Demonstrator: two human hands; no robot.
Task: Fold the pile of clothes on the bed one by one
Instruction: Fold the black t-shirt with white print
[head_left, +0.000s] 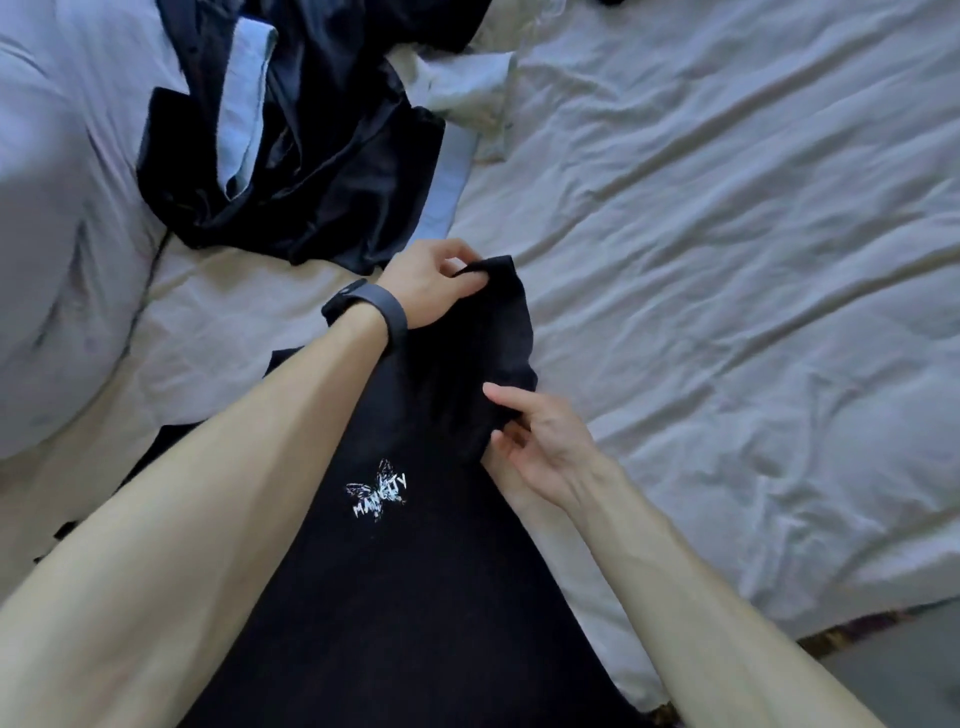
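dark pile (311, 156): navy and light-blue stuff heaped far left on the bed (727, 260)
left hand (431, 288): pinching the far corner of the black garment (467, 358)
black garment: middle, near edge, held up between both hands
right hand (540, 441): thumb and fingers clamped on its right edge

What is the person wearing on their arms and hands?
No sleeves or gloves are in view. The left hand has a dark, smooth wristband at its wrist, like a watch or fitness tracker strap. The right hand and its wrist wear nothing, and no rings show on either.
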